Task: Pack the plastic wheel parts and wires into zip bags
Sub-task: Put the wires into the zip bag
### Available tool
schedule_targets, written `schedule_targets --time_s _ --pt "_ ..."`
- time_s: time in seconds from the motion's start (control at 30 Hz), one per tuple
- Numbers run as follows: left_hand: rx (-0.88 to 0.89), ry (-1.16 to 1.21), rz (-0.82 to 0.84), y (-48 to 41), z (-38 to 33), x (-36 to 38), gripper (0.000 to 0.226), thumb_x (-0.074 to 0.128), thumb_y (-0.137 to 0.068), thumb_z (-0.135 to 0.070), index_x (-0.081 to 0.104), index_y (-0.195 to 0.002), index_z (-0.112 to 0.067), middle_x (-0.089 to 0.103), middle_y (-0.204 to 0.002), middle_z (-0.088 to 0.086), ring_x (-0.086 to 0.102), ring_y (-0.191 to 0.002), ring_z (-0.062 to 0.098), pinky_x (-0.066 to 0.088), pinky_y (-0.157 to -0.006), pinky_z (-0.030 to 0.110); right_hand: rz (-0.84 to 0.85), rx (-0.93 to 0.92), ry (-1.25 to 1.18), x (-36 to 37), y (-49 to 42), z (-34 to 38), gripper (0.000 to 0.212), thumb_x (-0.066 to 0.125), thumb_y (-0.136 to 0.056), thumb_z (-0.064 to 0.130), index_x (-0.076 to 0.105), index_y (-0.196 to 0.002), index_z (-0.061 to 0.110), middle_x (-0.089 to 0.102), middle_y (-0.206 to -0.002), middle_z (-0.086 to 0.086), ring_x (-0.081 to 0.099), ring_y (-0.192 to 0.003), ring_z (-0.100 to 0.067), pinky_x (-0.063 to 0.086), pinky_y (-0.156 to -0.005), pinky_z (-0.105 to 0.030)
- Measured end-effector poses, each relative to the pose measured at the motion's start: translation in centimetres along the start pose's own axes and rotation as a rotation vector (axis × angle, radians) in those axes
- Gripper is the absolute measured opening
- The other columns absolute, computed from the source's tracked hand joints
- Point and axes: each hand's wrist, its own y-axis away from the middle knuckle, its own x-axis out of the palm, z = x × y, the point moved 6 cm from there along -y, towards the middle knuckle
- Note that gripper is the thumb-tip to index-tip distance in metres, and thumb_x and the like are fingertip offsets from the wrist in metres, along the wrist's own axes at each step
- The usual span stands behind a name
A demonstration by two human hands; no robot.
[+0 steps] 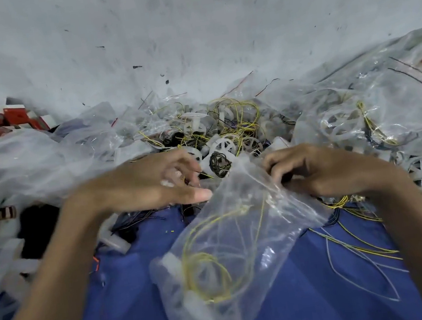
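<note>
Clear, crinkly film zip bag (233,251) lies mid-fill on the blue cloth (117,308): looped yellow wire (204,258) and a few milky, translucent plastic pcs (173,262) are already inside, mouth not sealed. Right hand (322,168) grips the bag's mouth edge, fingers curled into the film. Left hand (142,183) sits just left of the mouth, apart from the right. Its fingers are curled, poss. round a small whitish bit, but it's too blurred to tell. Beyond the bag is a big heap (237,126) of spoked white wheels (222,144) w/ thin yellow and black wires tangled through, so plenty is left to pack. Right of the bag, filled bags (355,117) show wheels + wire inside, so several look done. Loose thin wires (352,245) trail on the cloth just right of the bag.
</note>
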Motion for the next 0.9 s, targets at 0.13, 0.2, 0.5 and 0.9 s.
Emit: schedule_targets --time_s 0.13,0.2,0.5,0.9 --pt "0.178 0.075 -0.008 -1.8 -2.1 3.0 0.051 0.065 -0.079 -0.035 0.044 -0.124 -0.047 0.046 -0.135 -0.018 0.042 -0.12 -0.013 0.042 -0.098 0.016 0.084 0.091 0.105 0.9 -0.3 -1.0 0.026 0.051 -0.083 -0.011 0.07 -0.092 0.003 0.061 -0.101 -0.007 0.058 -0.098 -0.018 0.047 -0.084 -0.034" --pt "0.244 0.007 0.023 -2.5 -2.6 4.4 0.053 0.063 -0.086 -0.031 0.04 -0.131 -0.046 0.035 -0.144 -0.018 0.031 -0.132 -0.007 0.034 -0.11 0.03 0.106 0.085 0.071 1.0 -0.2 -0.5 0.028 0.048 -0.084 -0.006 0.069 -0.098 0.006 0.062 -0.108 -0.005 0.058 -0.105 -0.02 0.044 -0.091 -0.04" --pt "0.217 -0.357 -0.058 -4.3 -1.6 6.2 0.043 0.043 -0.092 -0.046 0.051 -0.125 -0.019 0.046 -0.133 -0.003 0.037 -0.126 0.007 0.026 -0.11 0.03 0.058 0.181 -0.094 1.6 -0.5 -1.4 0.027 0.048 -0.092 0.03 0.059 -0.115 0.021 0.065 -0.107 -0.013 0.061 -0.096 -0.027 0.048 -0.082 -0.04" --pt "0.458 -0.106 -0.293 -1.1 -5.5 2.2 0.022 0.058 -0.085 -0.041 0.061 -0.074 -0.022 0.063 -0.084 0.007 0.06 -0.085 0.022 0.045 -0.082 0.036 0.028 0.106 -0.413 2.6 -1.1 -0.3 0.028 0.045 -0.091 0.032 0.073 -0.089 0.034 0.072 -0.093 0.014 0.064 -0.087 0.002 0.047 -0.076 -0.012"
